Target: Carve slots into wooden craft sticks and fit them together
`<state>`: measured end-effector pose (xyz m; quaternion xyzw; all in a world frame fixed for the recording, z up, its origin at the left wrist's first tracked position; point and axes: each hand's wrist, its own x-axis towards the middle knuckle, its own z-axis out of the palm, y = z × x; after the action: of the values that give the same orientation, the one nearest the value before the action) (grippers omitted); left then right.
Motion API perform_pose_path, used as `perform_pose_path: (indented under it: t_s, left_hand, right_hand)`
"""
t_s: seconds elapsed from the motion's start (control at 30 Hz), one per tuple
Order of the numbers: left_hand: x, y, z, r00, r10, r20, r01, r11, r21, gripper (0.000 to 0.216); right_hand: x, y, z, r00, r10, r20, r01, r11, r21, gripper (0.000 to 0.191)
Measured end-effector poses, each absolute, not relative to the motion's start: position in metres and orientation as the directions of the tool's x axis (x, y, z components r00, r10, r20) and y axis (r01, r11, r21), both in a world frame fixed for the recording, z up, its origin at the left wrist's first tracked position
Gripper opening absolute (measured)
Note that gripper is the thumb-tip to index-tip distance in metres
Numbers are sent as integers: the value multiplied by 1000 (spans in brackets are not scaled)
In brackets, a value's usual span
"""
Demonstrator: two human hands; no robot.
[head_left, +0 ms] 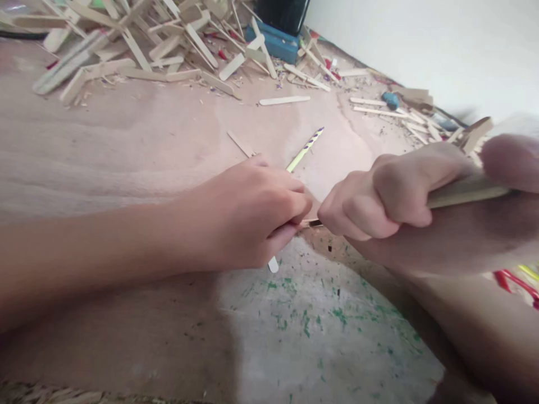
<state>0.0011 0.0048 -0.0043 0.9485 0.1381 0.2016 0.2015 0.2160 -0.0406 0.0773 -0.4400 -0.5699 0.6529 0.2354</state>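
My left hand is closed in a pinch low over the wooden table. A small bit of pale wood shows at its fingertips; most of whatever it grips is hidden. My right hand is wrapped round a wooden-handled tool. The tool's narrow dark tip pokes out towards my left fingertips, and I cannot tell whether it touches the wood. Partly covered by my left hand are a yellow-green pencil with purple marks and a craft stick end.
Craft sticks lie heaped at the back left, beside a blue block under a black object. More sticks and a blue lump sit along the white wall. Green flecks mark the table. Red-handled items appear far right.
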Motion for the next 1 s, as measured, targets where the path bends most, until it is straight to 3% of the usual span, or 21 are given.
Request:
perform_pose_path:
  t_s: [0.3,0.63,0.83,0.93,1.0]
  left_hand:
    - [0,4,-3,879,350,323,175,-868,465,21]
    - [0,5,-1,896,352,271,192,-857,478,20]
    - [0,5,-1,893,344,291,179,-863,473,20]
    - [1,6,-1,886,340,314,166,-868,468,21]
    - [1,6,-2,889,331,317,158,-871,466,22]
  right_hand:
    - [216,-39,80,-514,784,-347,216,-274,-937,95]
    - [216,-48,79,-561,774,-294,241,-187,-952,91]
    - [226,-47,73,-577,784,-232,252,-99,-963,75]
    - [231,-41,72,-657,733,-177,184,-71,-980,76]
    - [233,-38,72,-643,728,-238,244,-99,-965,70]
